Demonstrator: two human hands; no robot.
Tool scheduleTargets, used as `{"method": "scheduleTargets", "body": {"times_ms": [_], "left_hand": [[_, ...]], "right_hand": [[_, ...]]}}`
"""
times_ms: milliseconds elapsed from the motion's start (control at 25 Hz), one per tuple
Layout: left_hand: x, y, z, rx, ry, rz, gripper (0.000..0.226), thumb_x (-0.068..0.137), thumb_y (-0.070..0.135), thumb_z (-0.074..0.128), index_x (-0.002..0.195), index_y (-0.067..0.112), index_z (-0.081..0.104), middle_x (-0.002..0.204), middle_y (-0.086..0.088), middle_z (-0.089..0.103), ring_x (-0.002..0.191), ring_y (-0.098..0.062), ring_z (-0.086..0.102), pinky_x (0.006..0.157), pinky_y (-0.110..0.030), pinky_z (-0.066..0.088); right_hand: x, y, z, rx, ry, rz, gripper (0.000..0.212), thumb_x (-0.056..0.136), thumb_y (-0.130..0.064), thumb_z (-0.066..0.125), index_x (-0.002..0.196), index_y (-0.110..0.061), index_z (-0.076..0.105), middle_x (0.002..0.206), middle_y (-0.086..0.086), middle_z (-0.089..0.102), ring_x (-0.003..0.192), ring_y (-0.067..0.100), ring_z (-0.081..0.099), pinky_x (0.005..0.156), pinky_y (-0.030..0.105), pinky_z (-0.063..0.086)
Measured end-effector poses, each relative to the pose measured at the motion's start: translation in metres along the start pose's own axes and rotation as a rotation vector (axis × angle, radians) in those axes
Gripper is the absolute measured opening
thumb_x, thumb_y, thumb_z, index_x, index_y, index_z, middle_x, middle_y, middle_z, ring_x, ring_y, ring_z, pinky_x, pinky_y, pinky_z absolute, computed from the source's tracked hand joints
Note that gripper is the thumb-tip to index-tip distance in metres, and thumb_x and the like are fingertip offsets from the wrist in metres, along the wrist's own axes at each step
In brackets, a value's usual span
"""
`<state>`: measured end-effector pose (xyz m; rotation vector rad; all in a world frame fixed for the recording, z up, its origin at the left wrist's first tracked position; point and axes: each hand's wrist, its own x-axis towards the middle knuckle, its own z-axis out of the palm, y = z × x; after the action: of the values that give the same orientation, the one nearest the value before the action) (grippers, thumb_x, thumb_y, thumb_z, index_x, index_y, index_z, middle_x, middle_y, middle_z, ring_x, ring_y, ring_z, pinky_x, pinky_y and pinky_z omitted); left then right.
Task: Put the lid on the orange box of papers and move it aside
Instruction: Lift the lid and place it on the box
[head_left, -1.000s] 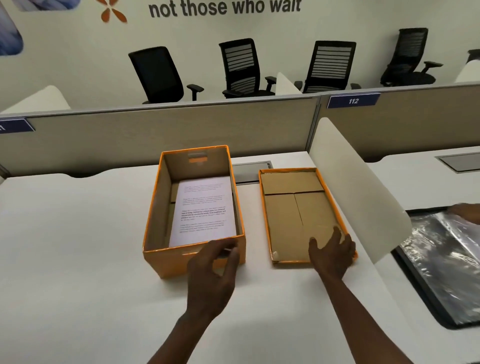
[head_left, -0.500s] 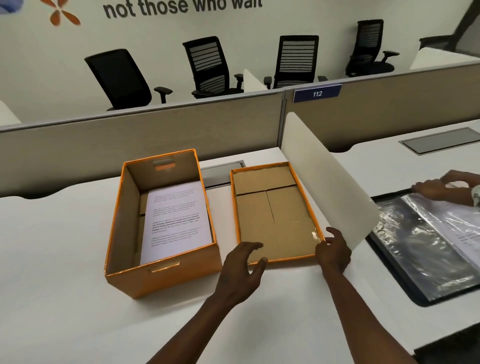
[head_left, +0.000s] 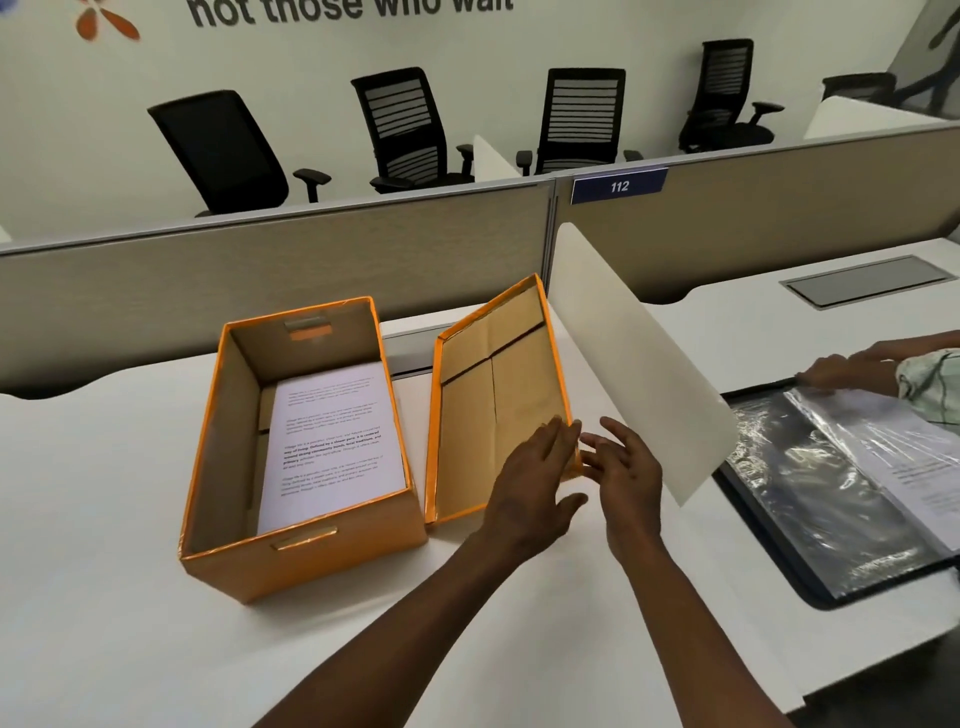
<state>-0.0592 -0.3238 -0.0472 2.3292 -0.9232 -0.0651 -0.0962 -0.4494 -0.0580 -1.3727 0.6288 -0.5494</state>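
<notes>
The orange box (head_left: 306, 553) stands open on the white desk, with a stack of printed papers (head_left: 332, 441) lying inside it. Right beside it the orange lid (head_left: 493, 395) is tipped up on its left long edge, its brown inside facing me and its right side raised off the desk. My left hand (head_left: 530, 483) lies over the lid's near right part, fingers on the inside. My right hand (head_left: 628, 478) is at the lid's raised near right corner, fingers spread and touching the rim from outside.
A white divider panel (head_left: 634, 358) stands just right of the lid. Beyond it another person's hand (head_left: 852, 366) rests on an open binder of plastic sleeves (head_left: 841, 483). A beige partition (head_left: 260, 275) closes the back of the desk; black office chairs stand behind it.
The lid lay flat on the desk before; now its right side is lifted. My left hand has gone from the box front to the lid, and both hands meet at its near right corner.
</notes>
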Motion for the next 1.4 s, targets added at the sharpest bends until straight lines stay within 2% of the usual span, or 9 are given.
{"method": "scheduleTargets", "body": {"times_ms": [240, 440, 600, 680, 800, 920, 1040, 1240, 1400], "left_hand": [[0.015, 0.005, -0.012, -0.119, 0.163, -0.045, 0.065, 0.098, 0.012, 0.06, 0.156, 0.021, 0.033, 0.16, -0.009, 0.039, 0.151, -0.029, 0.033, 0.119, -0.047, 0.037], [0.018, 0.013, -0.053, -0.355, 0.473, -0.115, 0.054, 0.095, 0.016, 0.064, 0.147, 0.019, 0.049, 0.145, -0.007, 0.058, 0.133, -0.013, 0.051, 0.112, -0.03, 0.042], [0.006, 0.013, -0.094, -0.555, 0.636, -0.174, 0.043, 0.093, 0.023, 0.068, 0.131, 0.04, 0.057, 0.102, 0.024, 0.067, 0.091, -0.005, 0.065, 0.082, -0.018, 0.055], [-0.006, 0.012, -0.11, -0.687, 0.671, -0.225, 0.04, 0.093, 0.025, 0.068, 0.125, 0.046, 0.057, 0.103, 0.039, 0.063, 0.098, 0.002, 0.064, 0.081, -0.014, 0.055], [-0.03, 0.012, -0.124, -0.849, 0.714, -0.31, 0.035, 0.091, 0.034, 0.068, 0.121, 0.049, 0.059, 0.109, 0.04, 0.061, 0.103, 0.008, 0.063, 0.073, -0.012, 0.055], [-0.056, 0.008, -0.131, -0.878, 0.714, -0.346, 0.038, 0.085, 0.045, 0.065, 0.123, 0.05, 0.058, 0.121, 0.033, 0.058, 0.112, -0.004, 0.063, 0.076, -0.016, 0.057], [-0.082, -0.001, -0.14, -0.781, 0.745, -0.379, 0.044, 0.089, 0.043, 0.067, 0.131, 0.047, 0.057, 0.133, 0.025, 0.058, 0.119, -0.01, 0.061, 0.091, -0.03, 0.058], [-0.11, -0.014, -0.157, -0.614, 0.818, -0.463, 0.062, 0.081, 0.048, 0.068, 0.141, 0.035, 0.056, 0.151, 0.014, 0.05, 0.142, -0.014, 0.046, 0.109, -0.051, 0.047], [-0.126, -0.03, -0.168, -0.344, 0.861, -0.497, 0.061, 0.086, 0.046, 0.069, 0.144, 0.035, 0.05, 0.15, 0.007, 0.053, 0.14, -0.019, 0.048, 0.107, -0.044, 0.046]], "right_hand": [[0.006, -0.014, 0.004, 0.215, -0.158, 0.049, 0.033, 0.101, -0.017, 0.053, 0.134, -0.016, 0.059, 0.115, 0.008, 0.074, 0.105, 0.022, 0.073, 0.085, 0.034, 0.058], [0.011, 0.013, 0.002, -0.033, -0.178, 0.336, 0.047, 0.096, -0.037, 0.06, 0.141, -0.022, 0.053, 0.141, 0.006, 0.058, 0.129, 0.027, 0.054, 0.098, 0.04, 0.046], [0.001, 0.035, 0.014, -0.082, -0.322, 0.551, 0.073, 0.091, -0.054, 0.06, 0.15, -0.017, 0.04, 0.148, 0.01, 0.05, 0.133, 0.029, 0.049, 0.105, 0.044, 0.043], [-0.001, 0.035, 0.024, 0.007, -0.346, 0.614, 0.073, 0.089, -0.056, 0.06, 0.147, -0.015, 0.042, 0.142, 0.014, 0.054, 0.127, 0.031, 0.055, 0.103, 0.046, 0.047], [-0.005, 0.028, 0.038, 0.191, -0.4, 0.672, 0.063, 0.09, -0.054, 0.06, 0.136, -0.012, 0.048, 0.131, 0.018, 0.063, 0.117, 0.037, 0.063, 0.094, 0.049, 0.053], [-0.018, 0.026, 0.047, 0.199, -0.408, 0.568, 0.054, 0.086, -0.046, 0.065, 0.13, -0.014, 0.059, 0.127, 0.013, 0.067, 0.115, 0.035, 0.065, 0.088, 0.047, 0.057], [-0.033, 0.024, 0.054, 0.135, -0.411, 0.337, 0.042, 0.08, -0.044, 0.068, 0.12, -0.034, 0.062, 0.128, -0.007, 0.066, 0.11, 0.018, 0.065, 0.071, 0.029, 0.059], [-0.046, 0.02, 0.071, -0.089, -0.427, 0.122, 0.077, 0.083, -0.048, 0.06, 0.153, -0.03, 0.032, 0.136, -0.011, 0.048, 0.107, 0.013, 0.057, 0.081, 0.03, 0.051], [-0.06, 0.014, 0.096, -0.177, -0.475, 0.059, 0.075, 0.086, -0.048, 0.055, 0.154, -0.03, 0.03, 0.143, -0.004, 0.045, 0.114, 0.022, 0.053, 0.081, 0.032, 0.051]]}}
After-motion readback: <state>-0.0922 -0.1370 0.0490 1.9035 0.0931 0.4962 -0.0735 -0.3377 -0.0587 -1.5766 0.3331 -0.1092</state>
